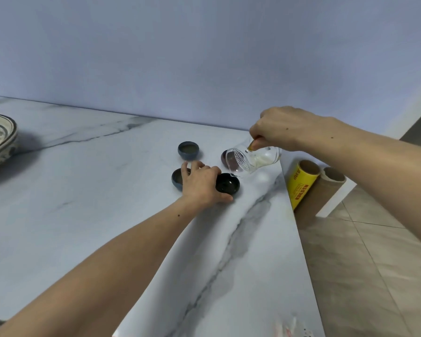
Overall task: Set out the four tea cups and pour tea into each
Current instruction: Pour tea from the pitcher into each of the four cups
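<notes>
glass pitcher (249,158) tipped (spout leftward), over black cup (228,183)

A glass pitcher (250,158) tilted spout-down over a black cup (228,186). Three more cups stood close: a blue one (188,150) at ten o'clock, another blue one (177,179) at nine, a reddish one (225,157) at twelve, half hidden behind the pitcher.

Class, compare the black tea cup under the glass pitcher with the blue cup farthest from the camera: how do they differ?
The black cup is glossy and dark inside; the far blue cup is blue-grey with a dull brownish inside. The left hand steadies the black cup; the blue cup stands untouched. The glass pitcher tips over the black cup, not the blue. Both are small, round, upright, on the marble table.
</notes>
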The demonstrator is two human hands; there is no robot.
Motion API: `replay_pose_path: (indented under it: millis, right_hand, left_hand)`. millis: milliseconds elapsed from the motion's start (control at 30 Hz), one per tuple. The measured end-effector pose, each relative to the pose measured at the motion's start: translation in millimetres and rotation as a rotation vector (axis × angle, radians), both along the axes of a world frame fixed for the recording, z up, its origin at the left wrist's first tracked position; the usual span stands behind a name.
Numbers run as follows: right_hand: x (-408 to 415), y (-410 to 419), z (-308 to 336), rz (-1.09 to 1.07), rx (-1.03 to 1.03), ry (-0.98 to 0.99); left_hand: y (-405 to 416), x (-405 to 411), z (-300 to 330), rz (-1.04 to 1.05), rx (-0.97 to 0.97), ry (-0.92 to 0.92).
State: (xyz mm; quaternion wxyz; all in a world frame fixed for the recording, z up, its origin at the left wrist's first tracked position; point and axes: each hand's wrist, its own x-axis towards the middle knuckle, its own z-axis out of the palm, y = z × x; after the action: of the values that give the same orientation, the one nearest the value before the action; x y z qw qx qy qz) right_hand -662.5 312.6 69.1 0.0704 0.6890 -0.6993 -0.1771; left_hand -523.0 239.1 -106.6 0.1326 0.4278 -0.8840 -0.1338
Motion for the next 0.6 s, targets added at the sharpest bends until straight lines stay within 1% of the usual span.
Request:
replay_pose_path:
  millis: [267,400,600]
  right_hand:
    - [12.1,-6.2,-0.4,0.060,-0.010,0.039]
    - [17.7,-5.8,0.3,0.075,-0.021,0.075]
    - [24.1,-1.9,0.5,0.083,-0.024,0.076]
  left_hand:
    - [1.4,0.6,-4.5,0.058,0.042,0.074]
    - [1.1,2.7,-6.3,0.061,0.049,0.079]
    - [2.2,2.9,-6.2,0.070,0.059,0.097]
